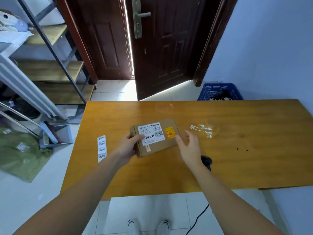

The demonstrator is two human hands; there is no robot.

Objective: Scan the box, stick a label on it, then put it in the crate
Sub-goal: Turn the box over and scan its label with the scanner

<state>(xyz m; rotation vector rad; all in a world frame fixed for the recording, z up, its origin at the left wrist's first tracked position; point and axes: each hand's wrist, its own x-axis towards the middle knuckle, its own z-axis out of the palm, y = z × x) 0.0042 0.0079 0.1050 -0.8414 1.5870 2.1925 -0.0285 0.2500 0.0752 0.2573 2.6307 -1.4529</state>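
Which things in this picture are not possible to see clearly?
- Scanner, head view: mostly hidden behind the right hand and wrist.
- Crate: its lower part and contents are cut off by the table edge.
- Box: small print on its white label is too small; the left hand covers part.

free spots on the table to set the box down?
Bare wood at the far edge toward the blue crate, and along the whole right end past the torn tape residue. Near edge is bare too. Crowded: middle, with the box, both hands, label strip on the left and black scanner under the right wrist.
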